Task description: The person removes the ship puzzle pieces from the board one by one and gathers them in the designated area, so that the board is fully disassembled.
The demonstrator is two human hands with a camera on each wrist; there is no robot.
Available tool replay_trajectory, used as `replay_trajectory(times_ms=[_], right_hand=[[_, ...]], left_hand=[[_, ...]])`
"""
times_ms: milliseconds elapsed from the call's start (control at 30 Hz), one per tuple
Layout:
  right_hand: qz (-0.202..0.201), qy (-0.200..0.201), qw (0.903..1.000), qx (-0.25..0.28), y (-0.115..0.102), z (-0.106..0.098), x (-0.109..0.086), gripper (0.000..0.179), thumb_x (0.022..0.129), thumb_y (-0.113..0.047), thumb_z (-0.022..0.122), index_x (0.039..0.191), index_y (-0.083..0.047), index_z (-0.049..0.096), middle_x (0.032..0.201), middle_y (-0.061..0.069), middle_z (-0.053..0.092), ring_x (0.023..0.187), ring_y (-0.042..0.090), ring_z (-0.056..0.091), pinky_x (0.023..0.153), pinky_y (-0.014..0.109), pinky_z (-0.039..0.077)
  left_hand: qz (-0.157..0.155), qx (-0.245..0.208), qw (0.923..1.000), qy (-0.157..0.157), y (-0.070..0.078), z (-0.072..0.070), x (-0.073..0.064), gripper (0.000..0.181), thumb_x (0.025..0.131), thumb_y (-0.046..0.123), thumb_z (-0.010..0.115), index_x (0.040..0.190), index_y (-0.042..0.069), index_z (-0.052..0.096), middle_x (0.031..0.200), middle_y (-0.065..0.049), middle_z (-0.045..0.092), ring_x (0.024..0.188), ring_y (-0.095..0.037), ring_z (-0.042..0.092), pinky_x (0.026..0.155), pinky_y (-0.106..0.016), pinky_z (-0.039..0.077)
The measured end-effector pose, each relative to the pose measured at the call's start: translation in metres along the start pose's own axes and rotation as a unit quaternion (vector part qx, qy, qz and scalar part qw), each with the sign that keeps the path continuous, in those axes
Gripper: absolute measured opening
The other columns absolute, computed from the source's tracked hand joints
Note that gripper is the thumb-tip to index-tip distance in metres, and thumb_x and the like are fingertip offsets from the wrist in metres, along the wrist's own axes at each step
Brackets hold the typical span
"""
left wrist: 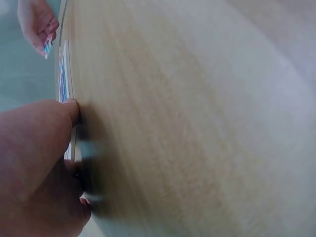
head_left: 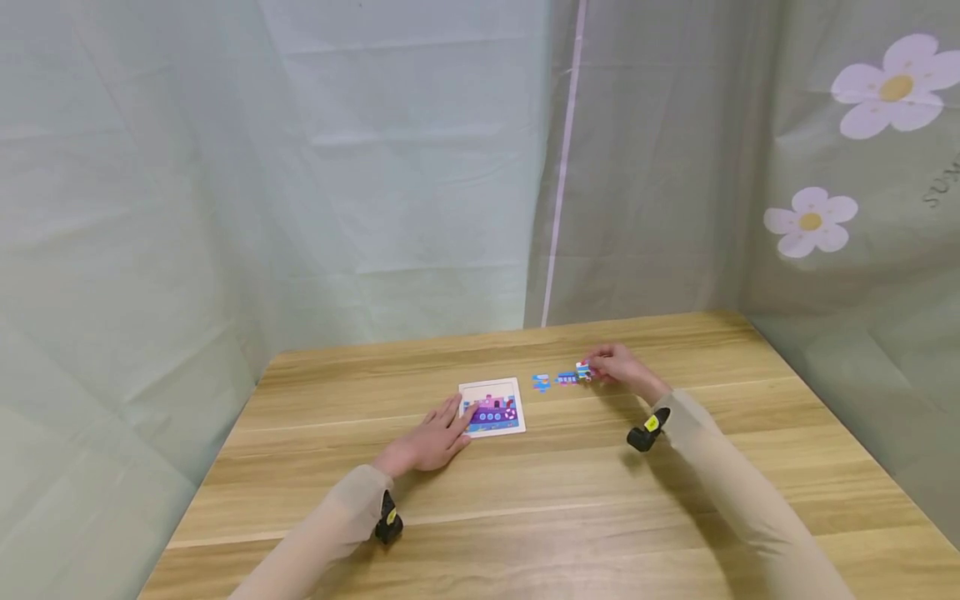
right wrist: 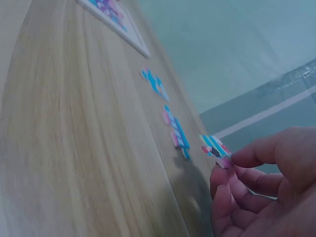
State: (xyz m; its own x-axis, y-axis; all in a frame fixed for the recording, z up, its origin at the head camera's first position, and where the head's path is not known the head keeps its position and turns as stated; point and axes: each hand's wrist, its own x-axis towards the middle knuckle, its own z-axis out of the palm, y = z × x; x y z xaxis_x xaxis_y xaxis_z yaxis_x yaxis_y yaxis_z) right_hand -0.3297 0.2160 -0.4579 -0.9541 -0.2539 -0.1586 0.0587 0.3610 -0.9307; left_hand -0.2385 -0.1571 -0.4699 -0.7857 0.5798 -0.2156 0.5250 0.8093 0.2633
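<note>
A white-framed jigsaw puzzle (head_left: 492,407) with a purple and pink ship picture lies on the table, its upper part showing bare backing. My left hand (head_left: 435,437) rests with spread, fairly straight fingers on the puzzle's left edge. To the right of the frame, my right hand (head_left: 618,367) pinches a colourful puzzle piece (right wrist: 217,149) between thumb and fingers, raised over the table. Two loose pieces lie between frame and right hand: a blue and orange piece (right wrist: 155,84) nearer the frame, and a blue and pink piece (right wrist: 176,131) close to the pinched one.
The wooden table (head_left: 570,500) runs back to pale hanging curtains (head_left: 405,167). Another curtain with white flowers (head_left: 810,221) hangs along the right side. Each wrist carries a small black camera (head_left: 647,430).
</note>
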Motion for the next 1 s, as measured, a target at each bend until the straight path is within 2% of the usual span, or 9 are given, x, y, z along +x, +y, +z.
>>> replay_trajectory(times_ms=[233,467,733,1000], right_hand=[[0.015,0.025,0.9992,-0.026,0.0036,-0.0051,0.0005,0.031,0.092,-0.002,0.049,0.115,0.017,0.057,0.069,-0.003,0.059,0.059,0.004,0.051,0.052,0.016,0.043],[0.022,0.045,0.9969,-0.06,0.0024,-0.0059,-0.0009,0.031,0.093,-0.004,0.051,0.114,0.016,0.059,0.07,-0.002,0.06,0.058,0.004,0.052,0.053,0.017,0.043],[0.048,0.086,0.9869,-0.128,-0.0016,-0.0024,-0.003,0.026,0.095,-0.014,0.055,0.109,0.007,0.064,0.069,-0.001,0.061,0.06,0.007,0.053,0.055,0.021,0.043],[0.038,0.1,0.9777,-0.181,-0.0001,-0.0018,-0.0048,0.02,0.089,-0.016,0.066,0.097,0.002,0.067,0.065,-0.001,0.061,0.057,0.008,0.051,0.054,0.022,0.042]], left_hand=[[0.006,-0.002,1.0,0.006,0.0,-0.0011,-0.0002,0.058,0.107,0.032,0.03,0.156,0.009,0.011,0.161,-0.026,0.0,0.149,-0.04,0.003,0.118,-0.059,0.014],[-0.012,0.003,0.9999,-0.002,0.0044,-0.0044,-0.0023,0.057,0.106,0.033,0.03,0.156,0.011,0.013,0.162,-0.023,0.001,0.15,-0.038,0.004,0.12,-0.055,0.016],[-0.015,-0.001,0.9999,0.0,0.0041,-0.0028,-0.0028,0.057,0.106,0.034,0.03,0.156,0.012,0.012,0.162,-0.022,0.0,0.15,-0.037,0.003,0.12,-0.055,0.015],[-0.003,-0.012,0.9999,-0.001,0.0039,-0.0008,-0.0049,0.058,0.106,0.033,0.03,0.156,0.01,0.012,0.161,-0.025,-0.001,0.15,-0.039,0.002,0.12,-0.057,0.012]])
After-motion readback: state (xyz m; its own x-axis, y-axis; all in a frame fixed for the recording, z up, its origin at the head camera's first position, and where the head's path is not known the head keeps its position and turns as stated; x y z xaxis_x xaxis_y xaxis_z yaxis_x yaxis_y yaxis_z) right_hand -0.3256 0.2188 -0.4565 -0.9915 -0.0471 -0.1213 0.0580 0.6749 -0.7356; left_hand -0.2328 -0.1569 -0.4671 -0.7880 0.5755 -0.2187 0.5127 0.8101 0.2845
